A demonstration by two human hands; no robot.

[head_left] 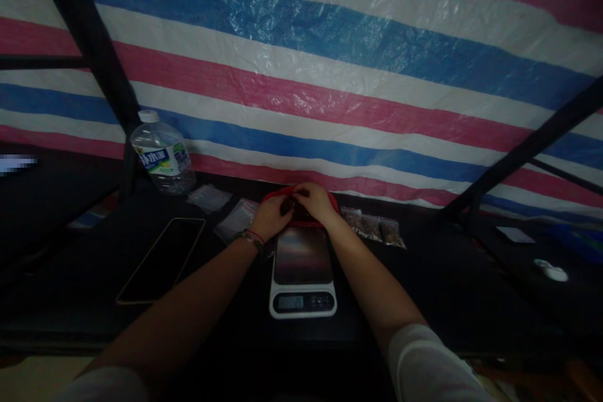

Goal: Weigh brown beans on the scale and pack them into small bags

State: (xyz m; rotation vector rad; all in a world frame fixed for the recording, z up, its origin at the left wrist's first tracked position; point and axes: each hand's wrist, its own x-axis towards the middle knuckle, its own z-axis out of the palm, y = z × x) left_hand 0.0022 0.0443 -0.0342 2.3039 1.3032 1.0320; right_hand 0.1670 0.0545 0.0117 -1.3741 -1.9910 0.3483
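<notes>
Both my hands are over a red tray behind the kitchen scale. My left hand, with bracelets at the wrist, has its fingers closed around some dark brown loose material. Beside it, my right hand reaches into the tray with fingers bent down at the same material; the fingertips are partly hidden. The white digital kitchen scale stands in front, its display lit and seemingly reading 26. Several small filled zip bags lie in a row to the right of the tray.
Empty clear zip bags lie left of the tray, with another clear bag farther back. A phone lies flat at left, near a large plastic bottle. Dark metal bars and a striped tarp bound the black table.
</notes>
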